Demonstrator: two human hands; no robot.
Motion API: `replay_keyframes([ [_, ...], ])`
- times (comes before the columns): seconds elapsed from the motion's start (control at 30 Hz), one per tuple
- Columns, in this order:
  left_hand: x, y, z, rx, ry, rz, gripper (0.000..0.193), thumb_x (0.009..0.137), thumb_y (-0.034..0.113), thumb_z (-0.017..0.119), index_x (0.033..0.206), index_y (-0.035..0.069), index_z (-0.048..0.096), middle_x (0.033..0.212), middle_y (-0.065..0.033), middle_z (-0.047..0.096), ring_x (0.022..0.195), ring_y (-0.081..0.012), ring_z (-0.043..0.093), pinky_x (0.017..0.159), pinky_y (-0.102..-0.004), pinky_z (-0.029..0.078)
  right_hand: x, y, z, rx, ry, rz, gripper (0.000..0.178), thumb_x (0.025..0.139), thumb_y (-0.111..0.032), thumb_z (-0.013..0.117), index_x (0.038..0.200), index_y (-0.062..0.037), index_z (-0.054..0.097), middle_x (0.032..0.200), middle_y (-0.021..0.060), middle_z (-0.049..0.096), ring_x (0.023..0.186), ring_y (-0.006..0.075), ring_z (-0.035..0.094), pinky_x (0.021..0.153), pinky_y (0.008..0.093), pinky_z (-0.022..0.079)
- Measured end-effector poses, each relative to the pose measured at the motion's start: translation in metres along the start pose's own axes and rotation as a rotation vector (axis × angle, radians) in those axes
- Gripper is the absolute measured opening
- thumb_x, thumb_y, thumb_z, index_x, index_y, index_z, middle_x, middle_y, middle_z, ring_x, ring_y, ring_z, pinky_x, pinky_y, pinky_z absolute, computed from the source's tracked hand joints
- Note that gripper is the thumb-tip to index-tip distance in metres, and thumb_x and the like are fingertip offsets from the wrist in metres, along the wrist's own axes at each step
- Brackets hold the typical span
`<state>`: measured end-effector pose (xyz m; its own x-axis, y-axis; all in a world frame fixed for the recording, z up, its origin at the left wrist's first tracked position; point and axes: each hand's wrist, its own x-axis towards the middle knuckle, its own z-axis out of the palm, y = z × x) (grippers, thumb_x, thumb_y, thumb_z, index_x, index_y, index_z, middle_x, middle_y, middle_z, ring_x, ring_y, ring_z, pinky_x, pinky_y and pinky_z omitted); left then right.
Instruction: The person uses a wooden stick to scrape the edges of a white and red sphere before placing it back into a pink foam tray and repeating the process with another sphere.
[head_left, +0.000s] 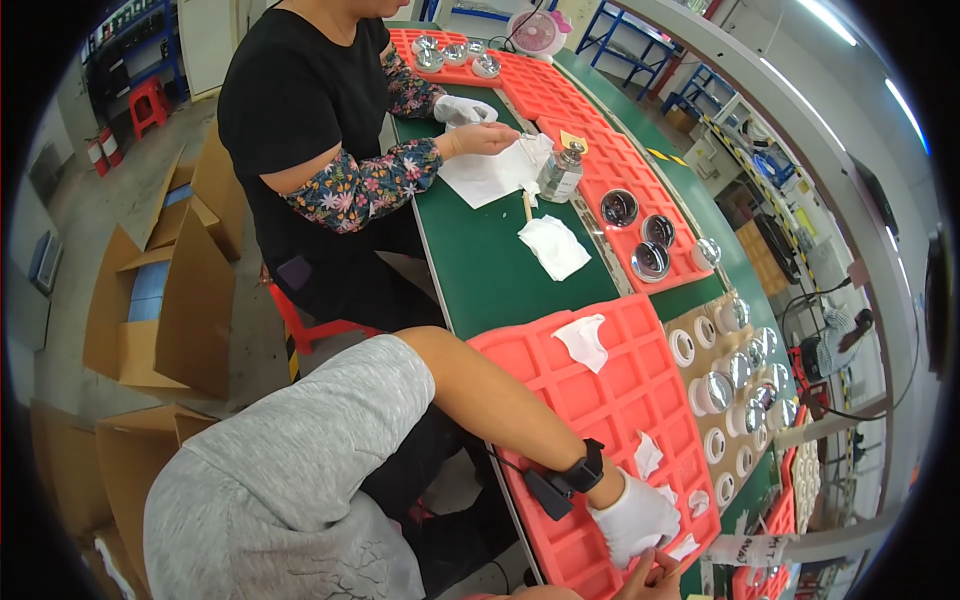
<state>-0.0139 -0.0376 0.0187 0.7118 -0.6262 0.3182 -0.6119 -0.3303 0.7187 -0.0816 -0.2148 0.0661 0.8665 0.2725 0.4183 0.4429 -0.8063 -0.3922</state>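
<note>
My left hand (636, 520), in a white glove with a black strap at the wrist, is closed low over the near end of a red gridded tray (568, 393). What its curled fingers hold is hidden. Just below, my bare right hand (652, 577) shows partly at the lower edge, its fingers bent together close to the glove; I cannot make out what is in them. A small white cloth scrap (685, 547) lies beside both hands. More scraps (648, 454) rest on the tray, and a larger white cloth (583, 342) lies toward its far end.
Right of the tray, a brown board (712, 335) carries several shiny domed parts (713, 393) and white rings (714, 446). Farther off stand a glass bottle (561, 177), a folded cloth (555, 248) and another red tray (612, 160) with dark round lenses (650, 262). A co-worker (310, 120) sits at far left.
</note>
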Motion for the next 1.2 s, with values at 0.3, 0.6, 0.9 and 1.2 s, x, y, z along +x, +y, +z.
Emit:
replay_keyframes([
  [0.3, 0.002, 0.006, -0.007, 0.044, -0.075, -0.024, 0.058, 0.068, 0.031, 0.079, 0.114, -0.002, 0.066, 0.110, -0.0190, 0.062, 0.105, -0.0345, 0.061, 0.087, -0.0427, 0.052, 0.003, 0.005, 0.004, -0.109, -0.014, 0.021, 0.025, 0.095, -0.029, 0.068, 0.100, -0.0053, 0.071, 0.072, 0.0131, 0.067, 0.060, 0.0270, 0.063, 0.055, 0.0405, 0.049],
  [0.6, 0.003, 0.001, -0.003, 0.033, -0.075, -0.011, 0.056, 0.069, 0.033, 0.078, 0.113, 0.000, 0.068, 0.109, -0.0182, 0.063, 0.106, -0.0341, 0.060, 0.088, -0.0425, 0.052, 0.003, -0.008, 0.003, -0.082, -0.077, 0.018, 0.028, 0.099, -0.025, 0.061, 0.101, 0.0030, 0.063, 0.082, 0.0234, 0.066, 0.073, 0.0395, 0.064, 0.065, 0.0465, 0.050],
  [0.9, 0.009, -0.002, 0.006, 0.095, -0.086, 0.028, 0.055, 0.066, 0.032, 0.080, 0.109, 0.000, 0.067, 0.104, -0.0194, 0.064, 0.100, -0.0356, 0.063, 0.084, -0.0428, 0.053, -0.003, 0.036, 0.016, 0.248, -0.131, 0.133, 0.022, 0.100, -0.019, 0.063, 0.097, 0.0016, 0.059, 0.079, 0.0098, 0.061, 0.070, 0.0196, 0.057, 0.060, 0.0325, 0.044],
  [1.2, 0.005, -0.002, 0.000, 0.037, -0.001, 0.034, 0.054, 0.064, 0.039, 0.079, 0.102, 0.001, 0.069, 0.107, -0.0205, 0.066, 0.098, -0.0377, 0.064, 0.084, -0.0446, 0.053, 0.006, 0.050, 0.018, 0.729, -0.272, 0.287, 0.015, 0.098, -0.014, 0.067, 0.096, -0.0010, 0.060, 0.082, 0.0013, 0.059, 0.074, 0.0098, 0.052, 0.064, 0.0239, 0.041],
])
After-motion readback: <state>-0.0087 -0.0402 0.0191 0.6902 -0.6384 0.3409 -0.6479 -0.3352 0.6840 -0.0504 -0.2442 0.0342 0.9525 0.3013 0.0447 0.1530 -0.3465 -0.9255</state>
